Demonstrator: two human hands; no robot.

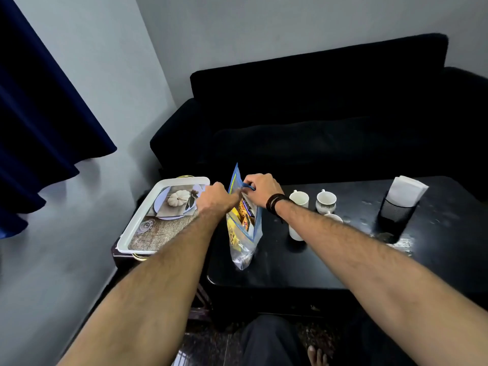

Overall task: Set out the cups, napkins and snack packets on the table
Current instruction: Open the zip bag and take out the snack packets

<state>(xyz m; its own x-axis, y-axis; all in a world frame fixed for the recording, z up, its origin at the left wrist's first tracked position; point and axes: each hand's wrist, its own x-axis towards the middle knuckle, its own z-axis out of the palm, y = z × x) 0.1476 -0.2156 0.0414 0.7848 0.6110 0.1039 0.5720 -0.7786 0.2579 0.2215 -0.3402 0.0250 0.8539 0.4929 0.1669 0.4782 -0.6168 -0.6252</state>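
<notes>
A clear zip bag (244, 231) with a blue top stands upright on the black table (330, 262), holding several yellow and orange snack packets (244, 211). My left hand (216, 200) grips the bag's left lip and my right hand (261, 187) pinches its right lip at the blue zip. Three white cups stand to the right of the bag: one (299, 198) nearest it, one (326, 202) further right, and a third (297, 232) partly behind my right forearm. White napkins (408, 190) stick out of a black mesh holder (394, 216) at the far right.
A white tray (148, 228) with a printed pumpkin picture rests on a small stand left of the table. A black sofa (330, 114) runs behind the table. Dark blue curtain (34, 114) hangs at the left. My leg and bare foot (317, 356) are below the table's front edge.
</notes>
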